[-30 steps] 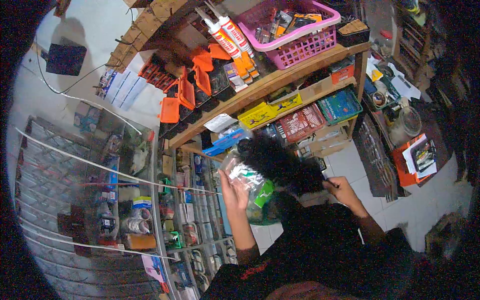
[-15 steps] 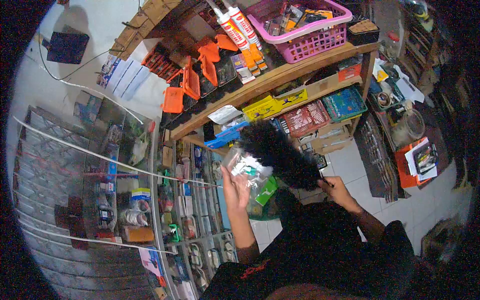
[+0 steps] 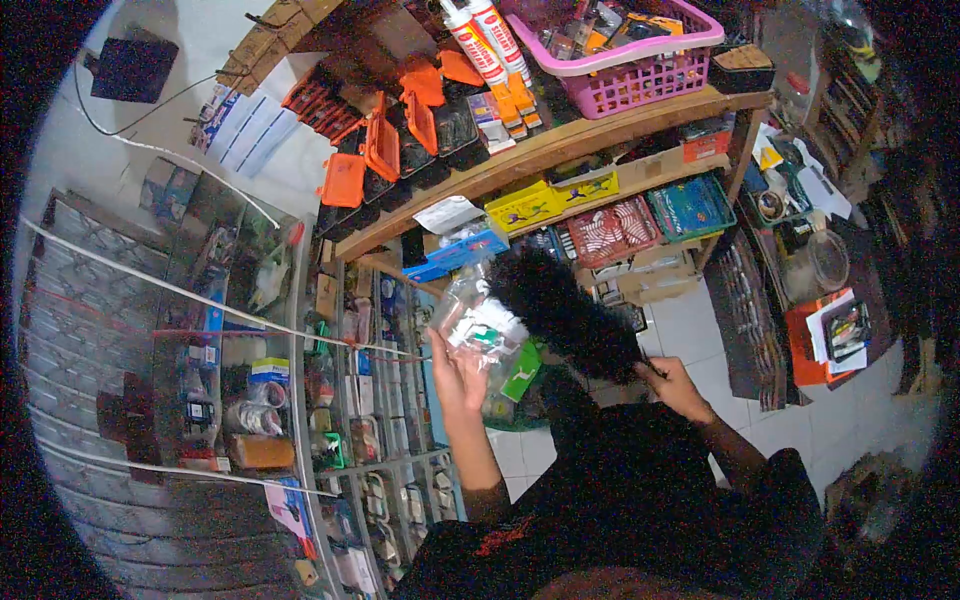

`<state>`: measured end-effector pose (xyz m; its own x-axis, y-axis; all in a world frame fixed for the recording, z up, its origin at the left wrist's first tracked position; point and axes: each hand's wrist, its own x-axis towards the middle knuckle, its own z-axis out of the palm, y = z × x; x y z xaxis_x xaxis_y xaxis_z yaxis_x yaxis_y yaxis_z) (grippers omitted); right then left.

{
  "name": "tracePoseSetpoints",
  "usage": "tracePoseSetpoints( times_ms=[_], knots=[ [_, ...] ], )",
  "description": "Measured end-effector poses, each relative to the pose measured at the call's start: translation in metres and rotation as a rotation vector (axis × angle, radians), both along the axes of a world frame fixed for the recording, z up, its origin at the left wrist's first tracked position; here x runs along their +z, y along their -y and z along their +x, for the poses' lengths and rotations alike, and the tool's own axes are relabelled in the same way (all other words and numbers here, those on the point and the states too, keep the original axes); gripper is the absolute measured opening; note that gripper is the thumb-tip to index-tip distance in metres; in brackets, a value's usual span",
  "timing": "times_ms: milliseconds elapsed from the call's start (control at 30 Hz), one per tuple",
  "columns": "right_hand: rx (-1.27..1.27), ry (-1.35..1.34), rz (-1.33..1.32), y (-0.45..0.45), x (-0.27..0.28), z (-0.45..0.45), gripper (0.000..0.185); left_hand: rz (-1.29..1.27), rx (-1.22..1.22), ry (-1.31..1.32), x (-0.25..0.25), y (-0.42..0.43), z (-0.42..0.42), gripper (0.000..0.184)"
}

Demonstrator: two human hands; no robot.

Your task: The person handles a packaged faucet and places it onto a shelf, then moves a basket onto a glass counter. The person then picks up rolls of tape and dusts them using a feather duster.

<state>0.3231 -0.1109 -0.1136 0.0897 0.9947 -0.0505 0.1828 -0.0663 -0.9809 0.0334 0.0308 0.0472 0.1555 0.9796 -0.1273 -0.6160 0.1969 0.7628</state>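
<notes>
Black duster (image 3: 565, 315) slants leftward and away from the right hand (image 3: 676, 388), fingers closed on its handle, toward the clear bag (image 3: 482, 328) at the left hand (image 3: 458, 372), finger closure indeterminable.

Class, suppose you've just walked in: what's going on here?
A person's left hand supports a clear plastic bag with white and green contents. The right hand grips what looks like a fluffy black duster, its far end beside the bag; whether they touch is unclear. Beyond stands a wooden shelf bearing a pink plastic basket.
</notes>
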Motion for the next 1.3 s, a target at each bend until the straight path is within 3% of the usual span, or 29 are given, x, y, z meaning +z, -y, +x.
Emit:
tracePoseSetpoints(
  times_ms=[133, 233, 333, 433, 533, 600, 633, 767, 900, 1000, 1033, 1100, 1167, 1267, 1300],
  knots=[
    [-0.029, 0.045, 0.009, -0.009, 0.018, -0.003, 0.037, -0.013, -0.013, 0.037, 0.0, 0.001, 0.002, 0.056],
    [0.008, -0.153, 0.021, -0.013, 0.026, -0.009, 0.039, -0.024, 0.043, 0.089, -0.001, -0.004, 0.006, 0.057],
    [-0.027, -0.069, 0.14, -0.009, -0.014, -0.002, 0.04, 0.057, 0.079, 0.032, -0.002, -0.011, -0.006, 0.056],
    [-0.009, -0.045, -0.224, -0.003, 0.015, 0.022, 0.021, 0.088, 0.128, 0.073, 0.001, -0.012, -0.01, 0.056],
    [-0.043, -0.098, -0.11, -0.001, 0.013, 0.015, 0.037, 0.08, 0.117, 0.107, -0.004, -0.011, -0.013, 0.056],
    [0.065, 0.047, 0.081, -0.003, 0.035, 0.01, 0.034, 0.107, 0.044, 0.1, -0.002, -0.013, -0.013, 0.056],
    [0.059, 0.081, 0.125, -0.003, 0.03, 0.009, 0.033, 0.076, 0.174, 0.002, -0.003, -0.014, -0.004, 0.055],
    [-0.11, 0.081, 0.169, -0.002, -0.012, -0.001, 0.029, 0.075, 0.096, 0.107, 0.008, -0.009, 0.008, 0.055],
    [0.003, -0.061, 0.04, -0.008, 0.065, 0.003, 0.027, 0.028, 0.112, 0.042, 0.01, -0.007, 0.012, 0.055],
    [-0.163, -0.425, -0.092, -0.014, 0.054, -0.013, 0.028, 0.16, -0.181, 0.438, 0.01, -0.013, 0.012, 0.056],
    [-0.185, -0.561, -0.154, -0.015, 0.05, -0.014, 0.028, 0.09, 0.095, 0.044, 0.011, -0.005, 0.024, 0.055],
    [-0.146, -0.808, -0.313, -0.019, 0.047, -0.01, 0.028, -0.023, 0.134, 0.094, -0.001, -0.008, 0.024, 0.053],
    [-0.08, -0.826, -0.356, -0.02, 0.048, -0.008, 0.027, -0.067, 0.092, 0.193, -0.017, -0.01, 0.016, 0.049],
    [-0.005, -0.402, -0.169, -0.018, 0.057, -0.007, 0.026, 0.195, -0.397, 0.603, -0.035, -0.016, -0.009, 0.047],
    [0.082, -0.165, -0.092, -0.017, 0.061, -0.005, 0.026, 0.116, -0.291, 0.531, -0.016, -0.01, 0.001, 0.047]
  ],
)
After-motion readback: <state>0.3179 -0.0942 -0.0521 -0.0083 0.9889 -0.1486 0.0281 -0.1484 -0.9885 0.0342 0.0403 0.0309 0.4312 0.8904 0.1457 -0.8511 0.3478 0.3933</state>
